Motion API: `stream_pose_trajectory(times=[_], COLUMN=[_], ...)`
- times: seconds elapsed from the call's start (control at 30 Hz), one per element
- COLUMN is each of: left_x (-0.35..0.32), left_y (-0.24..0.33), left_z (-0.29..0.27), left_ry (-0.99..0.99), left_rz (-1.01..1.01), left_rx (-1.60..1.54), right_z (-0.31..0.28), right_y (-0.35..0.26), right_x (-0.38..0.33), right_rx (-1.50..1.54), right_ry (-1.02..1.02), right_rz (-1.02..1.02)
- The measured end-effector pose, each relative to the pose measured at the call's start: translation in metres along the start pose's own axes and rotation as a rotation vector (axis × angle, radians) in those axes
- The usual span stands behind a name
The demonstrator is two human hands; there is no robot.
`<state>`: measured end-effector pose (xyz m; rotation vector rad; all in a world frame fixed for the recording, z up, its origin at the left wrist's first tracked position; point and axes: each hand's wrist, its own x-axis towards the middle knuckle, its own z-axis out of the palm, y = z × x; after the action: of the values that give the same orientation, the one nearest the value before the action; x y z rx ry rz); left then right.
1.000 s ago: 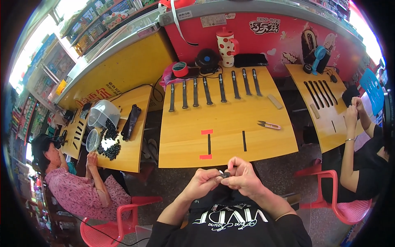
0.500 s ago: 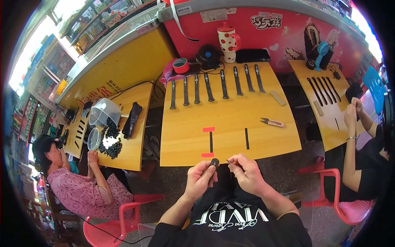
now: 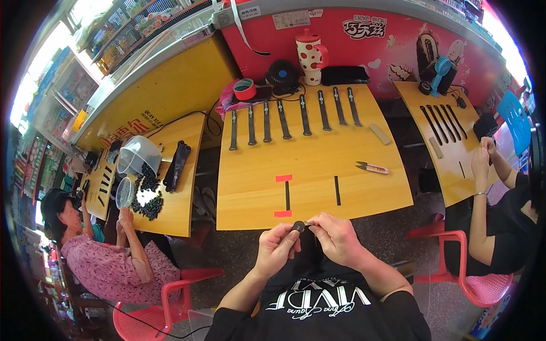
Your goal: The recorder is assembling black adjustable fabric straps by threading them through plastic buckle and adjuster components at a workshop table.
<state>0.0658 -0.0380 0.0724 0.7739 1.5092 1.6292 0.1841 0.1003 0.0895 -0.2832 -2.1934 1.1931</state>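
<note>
In my left hand (image 3: 277,250), thumb and fingers pinch a dark strap's rounded end (image 3: 298,226); any rest of it is lost against my black clothes. My right hand (image 3: 338,238) is closed in a pinch right beside that end. Something thin shows between its fingertips and the strap, too small to name. Both hands are just off the table's near edge. On the table lie a black strip (image 3: 287,196) between two red tape marks (image 3: 284,178), another black strip (image 3: 337,190), and thread snips (image 3: 373,167) with pale pink handles.
Several black straps (image 3: 304,116) lie in a row across the table (image 3: 256,170). A tan block (image 3: 380,134), red tape roll (image 3: 244,89), black fan (image 3: 282,74) and dotted tumbler (image 3: 309,57) stand farther back. People work at side tables left (image 3: 181,210) and right (image 3: 449,190).
My right hand has come left, bringing its pinched fingertips up to the strap's end. The left hand keeps its hold. The whole view has shifted slightly.
</note>
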Motion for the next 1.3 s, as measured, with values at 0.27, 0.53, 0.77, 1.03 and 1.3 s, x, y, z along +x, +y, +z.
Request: stream_pose_trajectory(times=[0.27,0.53,0.77,1.03,1.3], left_x=[-0.001,-0.001,-0.001,-0.001,0.0], left_y=[-0.002,-0.001,-0.001,-0.002,-0.002], left_z=[0.001,0.001,0.001,0.002,-0.002], left_ry=[-0.013,-0.022,-0.029,-0.036,-0.021], left_rz=[0.007,0.015,0.009,0.038,0.091], left_rx=[0.035,0.06,0.058,0.131,0.255], right_z=[-0.004,-0.007,-0.01,-0.011,-0.015], right_y=[-0.001,0.0,-0.003,-0.001,0.002], right_x=[0.0,-0.002,0.0,-0.002,0.0], right_rx=[-0.002,-0.049,-0.039,-0.09,-0.196], right_ry=[-0.021,-0.117,0.015,-0.051,-0.158], right_rz=[-0.021,-0.032,-0.05,-0.044,-0.237])
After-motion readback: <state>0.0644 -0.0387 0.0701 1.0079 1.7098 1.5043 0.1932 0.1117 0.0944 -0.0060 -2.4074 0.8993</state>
